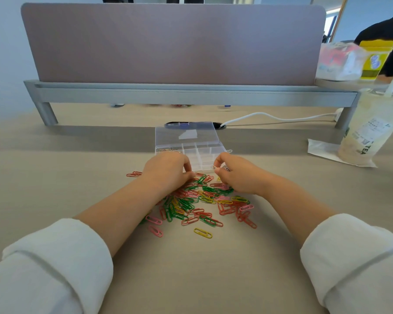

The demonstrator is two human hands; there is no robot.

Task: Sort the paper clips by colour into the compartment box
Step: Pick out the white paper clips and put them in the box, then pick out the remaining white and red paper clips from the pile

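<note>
Paper clips [200, 201] in red, green, yellow and pink lie heaped on the tabletop [66, 177], pointing every which way. The clear compartment box [204, 152] sits just beyond at twelve o'clock, lid thrown back. A few metallic-looking clips lie in its ten o'clock compartment. At two o'clock of the heap the right hand [236, 175] pinches a pale clip [213, 167] between thumb and forefinger, right at the box's near edge, so I'd judge it the nearer hand for a drop. The left hand [168, 171] has its fingers curled down onto the heap's far edge; whether they hold anything I cannot tell. Off at three o'clock a drink cup [370, 130] reads "TEA".
</note>
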